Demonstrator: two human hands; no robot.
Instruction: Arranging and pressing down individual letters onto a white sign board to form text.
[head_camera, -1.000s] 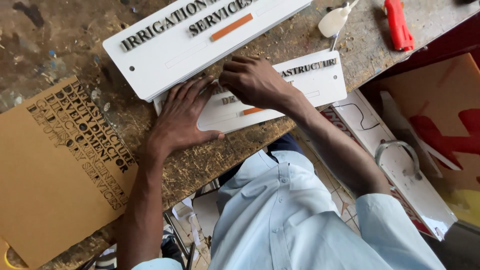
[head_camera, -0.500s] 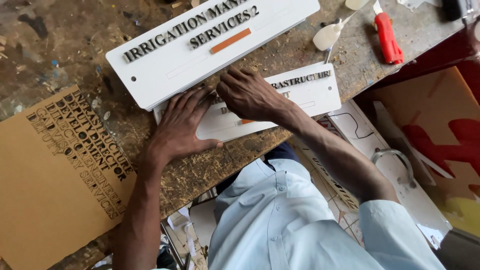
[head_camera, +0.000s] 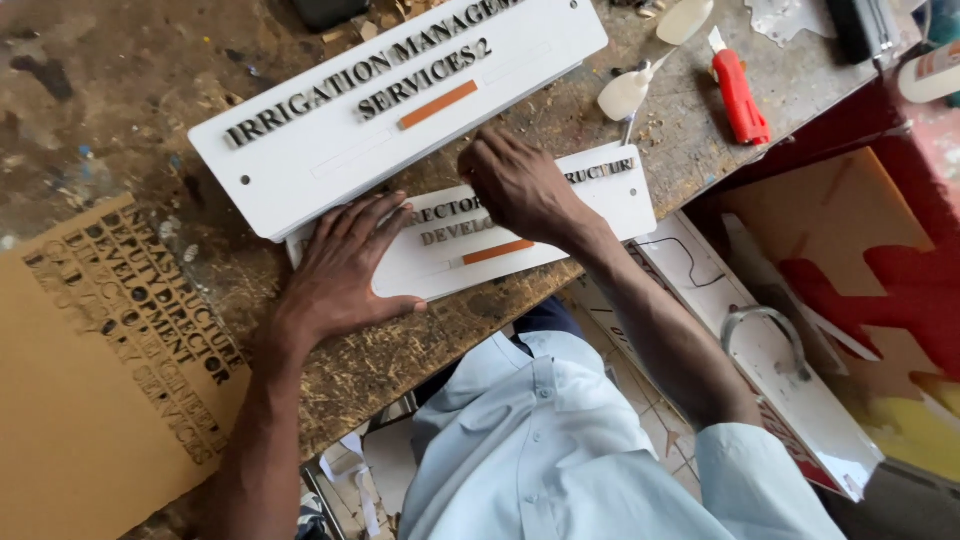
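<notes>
A white rectangular sign plate (head_camera: 600, 205) with dark raised letters and an orange strip lies near the bench's front edge. My left hand (head_camera: 345, 270) lies flat on its left end, fingers spread. My right hand (head_camera: 520, 185) rests on the plate's upper middle with fingers curled, pressing on the lettering; whether it pinches a letter is hidden. A larger white sign plate (head_camera: 330, 150) with dark letters and an orange strip lies just behind, overlapping the smaller one.
A brown card (head_camera: 100, 400) with cut-out letters lies at the left on the worn bench (head_camera: 120, 90). A red utility knife (head_camera: 738, 95) and two white spoon-shaped tools (head_camera: 640, 75) lie at the back right. Boards lean below the bench at right.
The view has shifted, so the plates sit lower and more to the right. My right hand has slid slightly along the small plate's lettering. My left hand stays flat on the plate.
</notes>
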